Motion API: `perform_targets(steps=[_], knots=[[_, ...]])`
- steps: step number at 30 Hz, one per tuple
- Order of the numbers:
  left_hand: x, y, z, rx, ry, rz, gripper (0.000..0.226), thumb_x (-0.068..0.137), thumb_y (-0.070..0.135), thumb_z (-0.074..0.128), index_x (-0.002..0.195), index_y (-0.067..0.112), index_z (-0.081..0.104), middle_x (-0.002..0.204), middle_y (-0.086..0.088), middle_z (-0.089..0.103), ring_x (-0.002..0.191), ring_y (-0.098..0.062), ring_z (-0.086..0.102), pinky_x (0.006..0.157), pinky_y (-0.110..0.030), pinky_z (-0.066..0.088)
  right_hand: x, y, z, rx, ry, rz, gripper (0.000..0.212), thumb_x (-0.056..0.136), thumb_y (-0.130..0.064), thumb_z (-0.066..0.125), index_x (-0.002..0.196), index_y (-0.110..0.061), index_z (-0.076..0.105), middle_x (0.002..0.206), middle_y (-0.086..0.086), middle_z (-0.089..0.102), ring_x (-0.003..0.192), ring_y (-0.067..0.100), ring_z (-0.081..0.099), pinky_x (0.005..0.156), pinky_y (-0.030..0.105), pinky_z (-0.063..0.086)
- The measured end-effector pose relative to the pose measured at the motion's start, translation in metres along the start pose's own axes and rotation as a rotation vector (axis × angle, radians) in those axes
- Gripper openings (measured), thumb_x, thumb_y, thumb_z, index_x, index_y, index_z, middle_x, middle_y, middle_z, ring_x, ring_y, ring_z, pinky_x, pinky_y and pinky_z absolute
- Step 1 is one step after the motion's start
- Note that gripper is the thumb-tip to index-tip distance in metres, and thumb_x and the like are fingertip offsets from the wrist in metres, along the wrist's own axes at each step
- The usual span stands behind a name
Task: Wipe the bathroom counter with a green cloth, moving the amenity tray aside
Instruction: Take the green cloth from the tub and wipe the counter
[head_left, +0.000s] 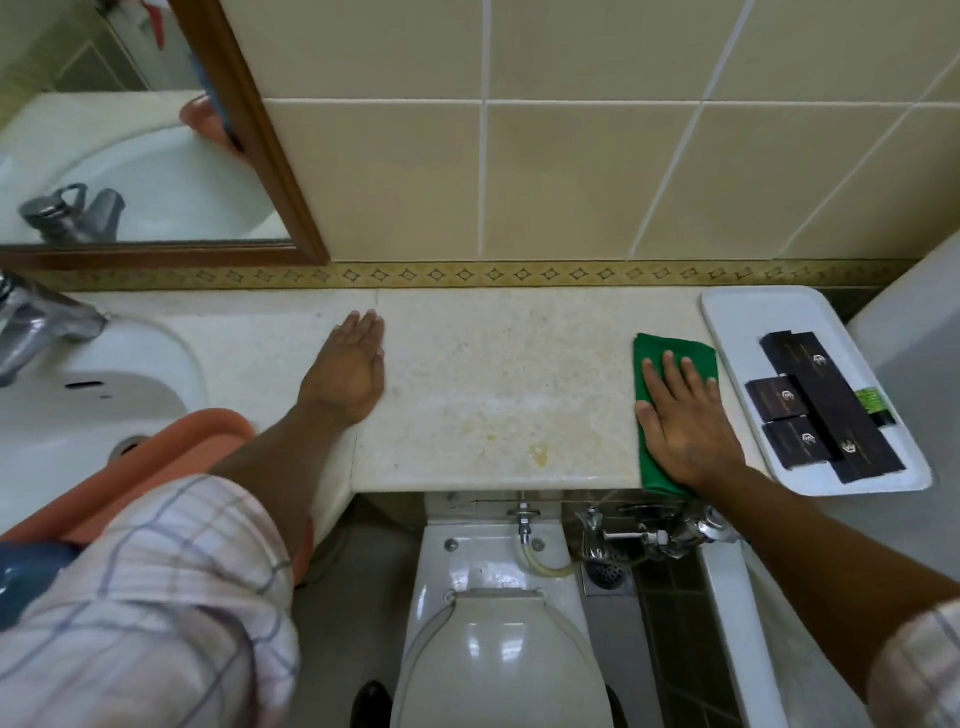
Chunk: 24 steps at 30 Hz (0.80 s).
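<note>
The cream stone counter (498, 384) runs from the sink to the right end and shows yellowish stains near its front edge. My right hand (685, 415) lies flat with fingers spread on a folded green cloth (670, 351), pressing it to the counter just left of the tray. The white amenity tray (737, 312) sits at the counter's right end, holding several black boxes (826, 410) and a small green packet. My left hand (348, 371) rests flat on the bare counter near the sink, holding nothing.
A white sink (78, 395) with a chrome tap (36, 322) is at the left, with an orange basin (156, 467) leaning at its front. A toilet (498, 639) stands below the counter beside chrome pipe fittings (654, 535). A wood-framed mirror (291, 182) hangs on the tiled wall.
</note>
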<state>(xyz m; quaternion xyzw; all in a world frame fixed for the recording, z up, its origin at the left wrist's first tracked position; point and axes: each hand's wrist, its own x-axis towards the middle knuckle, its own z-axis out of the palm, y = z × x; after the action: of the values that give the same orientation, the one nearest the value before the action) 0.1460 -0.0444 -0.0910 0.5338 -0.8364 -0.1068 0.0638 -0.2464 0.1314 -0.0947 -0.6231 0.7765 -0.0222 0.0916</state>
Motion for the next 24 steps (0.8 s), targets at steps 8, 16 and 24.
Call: perform_targets(steps=[8, 16, 24], knots=[[0.003, -0.001, 0.004, -0.009, 0.014, -0.012, 0.052, 0.101, 0.025, 0.028, 0.150, 0.007, 0.028, 0.159, -0.011, 0.024, 0.148, -0.026, 0.016, 0.122, -0.038, 0.011, -0.011, -0.138, 0.021, 0.025, -0.034, -0.089, 0.065, 0.099, -0.049, 0.008, 0.156, -0.020, -0.006, 0.164, 0.011, -0.011, 0.149, 0.030, -0.013, 0.121, 0.054, 0.001], [0.004, -0.002, 0.005, 0.015, 0.041, -0.003, 0.052, 0.101, 0.025, 0.026, 0.150, 0.007, 0.027, 0.159, -0.009, 0.025, 0.148, -0.024, 0.016, 0.122, -0.035, 0.010, -0.008, -0.255, 0.042, 0.031, -0.040, -0.228, 0.065, 0.099, -0.045, 0.011, 0.157, -0.019, -0.001, 0.165, 0.012, -0.006, 0.150, 0.031, -0.012, 0.120, 0.053, -0.006], [0.005, -0.003, 0.010, 0.018, 0.020, -0.022, 0.053, 0.102, 0.031, 0.021, 0.152, 0.013, 0.023, 0.161, -0.004, 0.021, 0.149, -0.019, 0.011, 0.121, -0.032, 0.006, 0.025, -0.264, 0.035, 0.047, -0.060, -0.231, 0.064, 0.100, -0.045, 0.014, 0.157, -0.020, 0.000, 0.165, 0.010, -0.005, 0.151, 0.031, -0.011, 0.121, 0.053, -0.004]])
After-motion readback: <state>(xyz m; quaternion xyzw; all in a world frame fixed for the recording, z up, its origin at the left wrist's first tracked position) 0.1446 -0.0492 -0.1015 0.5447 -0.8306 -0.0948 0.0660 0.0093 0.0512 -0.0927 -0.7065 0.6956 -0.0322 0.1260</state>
